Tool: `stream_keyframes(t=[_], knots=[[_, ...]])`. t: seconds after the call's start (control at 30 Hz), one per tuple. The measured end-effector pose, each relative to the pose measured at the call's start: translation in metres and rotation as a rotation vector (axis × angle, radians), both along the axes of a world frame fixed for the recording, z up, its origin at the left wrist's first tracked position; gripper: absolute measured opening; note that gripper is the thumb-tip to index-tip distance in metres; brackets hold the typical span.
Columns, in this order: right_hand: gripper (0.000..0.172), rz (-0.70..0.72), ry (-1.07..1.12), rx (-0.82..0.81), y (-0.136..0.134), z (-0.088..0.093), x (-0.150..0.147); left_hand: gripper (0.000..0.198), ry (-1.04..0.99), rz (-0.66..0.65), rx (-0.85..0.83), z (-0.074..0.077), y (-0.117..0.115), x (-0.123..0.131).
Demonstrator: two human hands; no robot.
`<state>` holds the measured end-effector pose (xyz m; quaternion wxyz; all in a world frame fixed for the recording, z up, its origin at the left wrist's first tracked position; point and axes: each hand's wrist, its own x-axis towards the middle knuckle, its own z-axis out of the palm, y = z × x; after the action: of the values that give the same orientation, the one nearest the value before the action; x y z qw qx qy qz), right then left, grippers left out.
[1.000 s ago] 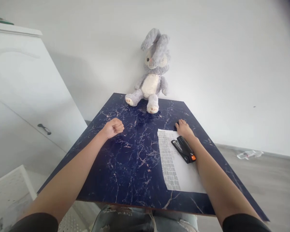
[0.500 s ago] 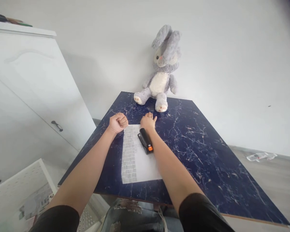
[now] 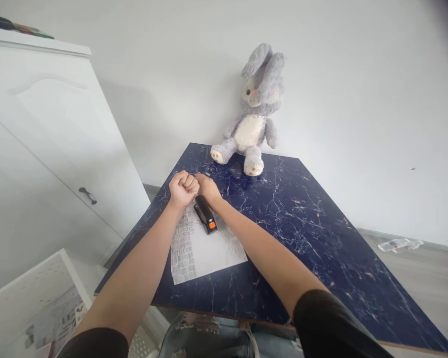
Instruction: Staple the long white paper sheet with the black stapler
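A white paper sheet [image 3: 205,248] with a printed grid strip along its left side lies on the dark blue marbled table [image 3: 291,219]. A black stapler [image 3: 205,215] with an orange end rests on the sheet's far part. My left hand [image 3: 184,188] is a closed fist at the sheet's far left corner, with nothing visible in it. My right hand [image 3: 207,187] lies palm down right beside it, at the far end of the stapler, fingers together on the sheet's far edge; whether it grips anything is hidden.
A grey plush rabbit [image 3: 254,112] sits at the table's far edge against the white wall. A white cabinet [image 3: 41,149] stands to the left. A white perforated board [image 3: 30,303] with papers lies at the lower left. A clear wrapper [image 3: 397,244] lies on the floor, right.
The paper with the stapler on it has slid leftward across the table under my right hand, ending beside my left fist. The view has turned along with it.
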<state>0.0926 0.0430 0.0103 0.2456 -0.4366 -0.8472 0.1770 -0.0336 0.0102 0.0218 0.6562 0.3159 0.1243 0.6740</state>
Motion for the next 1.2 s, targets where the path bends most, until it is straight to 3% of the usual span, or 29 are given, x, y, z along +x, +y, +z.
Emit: stream_keyframes(t=[0.17, 0.33, 0.4, 0.5, 0.6, 0.63, 0.67, 0.73, 0.87, 1.0, 1.1, 1.2], knots=[[0.028, 0.246, 0.086, 0.018, -0.025, -0.017, 0.031, 0.055, 0.026, 0.094, -0.078, 0.01, -0.006, 0.013], [0.037, 0.165, 0.163, 0.057, -0.037, -0.03, 0.093, 0.05, 0.212, 0.052, -0.09, 0.006, -0.012, 0.049], [0.041, 0.114, 0.177, 0.064, -0.04, -0.031, 0.127, 0.043, 0.407, -0.042, -0.069, -0.001, -0.016, 0.068], [0.041, 0.007, 0.204, 0.041, -0.049, -0.022, 0.175, 0.026, 0.89, -0.102, 0.069, -0.015, -0.025, 0.091], [0.027, -0.254, 0.25, -0.003, -0.069, -0.003, 0.204, 0.004, 1.359, 0.056, 0.385, -0.024, -0.033, 0.104], [0.025, -0.328, 0.242, -0.036, -0.08, 0.003, 0.208, 0.012, 1.468, 0.114, 0.497, -0.026, -0.035, 0.105], [0.026, -0.359, 0.208, -0.084, -0.092, 0.008, 0.211, 0.018, 1.552, 0.161, 0.589, -0.027, -0.036, 0.106], [0.029, -0.29, 0.119, -0.207, -0.117, 0.016, 0.211, 0.021, 1.661, 0.212, 0.679, -0.028, -0.038, 0.105], [0.02, -0.036, 0.018, -0.238, -0.144, 0.025, 0.214, 0.02, 1.661, 0.217, 0.503, -0.027, -0.034, 0.103], [0.021, 0.234, 0.098, -0.442, -0.128, 0.03, 0.233, 0.026, 1.598, 0.212, 0.409, -0.026, -0.031, 0.102], [0.037, 0.294, 0.23, -0.646, -0.113, 0.025, 0.246, 0.028, 1.56, 0.21, 0.379, -0.027, -0.03, 0.102], [0.048, 0.257, 0.3, -0.722, -0.111, 0.016, 0.25, 0.028, 1.494, 0.225, 0.293, -0.028, -0.028, 0.1]])
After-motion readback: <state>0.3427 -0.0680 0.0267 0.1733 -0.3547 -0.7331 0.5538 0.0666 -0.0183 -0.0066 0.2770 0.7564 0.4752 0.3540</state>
